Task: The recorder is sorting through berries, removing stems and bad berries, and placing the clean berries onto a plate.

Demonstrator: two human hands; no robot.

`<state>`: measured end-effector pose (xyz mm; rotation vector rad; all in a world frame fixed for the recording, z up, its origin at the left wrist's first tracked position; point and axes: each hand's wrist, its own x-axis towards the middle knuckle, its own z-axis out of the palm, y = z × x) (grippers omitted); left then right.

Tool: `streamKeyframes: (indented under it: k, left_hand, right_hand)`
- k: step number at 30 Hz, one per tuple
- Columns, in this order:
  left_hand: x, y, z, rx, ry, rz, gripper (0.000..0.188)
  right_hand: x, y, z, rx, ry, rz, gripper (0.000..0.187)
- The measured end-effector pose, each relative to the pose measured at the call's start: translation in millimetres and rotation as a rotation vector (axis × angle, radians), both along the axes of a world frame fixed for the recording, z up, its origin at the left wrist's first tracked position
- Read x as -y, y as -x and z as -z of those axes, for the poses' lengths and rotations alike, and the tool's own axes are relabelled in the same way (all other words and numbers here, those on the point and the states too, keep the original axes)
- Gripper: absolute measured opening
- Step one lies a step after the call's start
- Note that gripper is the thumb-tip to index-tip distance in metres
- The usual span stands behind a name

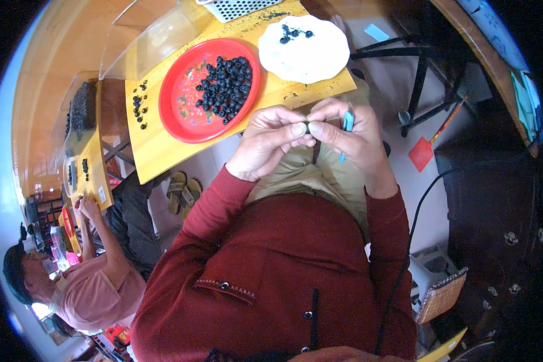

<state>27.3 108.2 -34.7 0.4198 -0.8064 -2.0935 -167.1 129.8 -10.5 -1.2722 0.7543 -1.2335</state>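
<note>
My left hand (pixel 270 140) pinches a small dark bead (pixel 308 128) between thumb and fingertips, in front of my lap. From the other side, my right hand (pixel 353 136) pinches the same bead. A slim light-blue tool (pixel 347 122) with a thin tip is tucked between the fingers of my right hand. Just beyond my hands, a red round tray (pixel 174 99) on the yellow table holds a heap of dark round beads (pixel 226 87). A white scalloped plate (pixel 301 63) to its right has a few beads and dark crumbs at its far side.
Loose beads (pixel 140 105) lie on the yellow table (pixel 148 154) left of the tray. A perforated white basket (pixel 238 9) stands at the back. At far left a co-worker (pixel 90 271) sits at another table. A red fly swatter (pixel 421 154) and a black cable (pixel 413 232) are at right.
</note>
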Motion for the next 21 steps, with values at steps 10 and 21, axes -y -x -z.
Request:
streamKeyframes:
  k: [10,21]
  left_hand:
    - [3.0,-0.6,2.8,-0.068,0.074,0.025,0.013]
    - [6.1,0.0,1.6,-0.064,0.021,-0.056,0.014]
  right_hand:
    - [-4.2,-2.8,0.0,-0.041,-0.234,0.055,0.023]
    - [-21.9,-12.1,-12.3,-0.475,0.275,0.249,0.033]
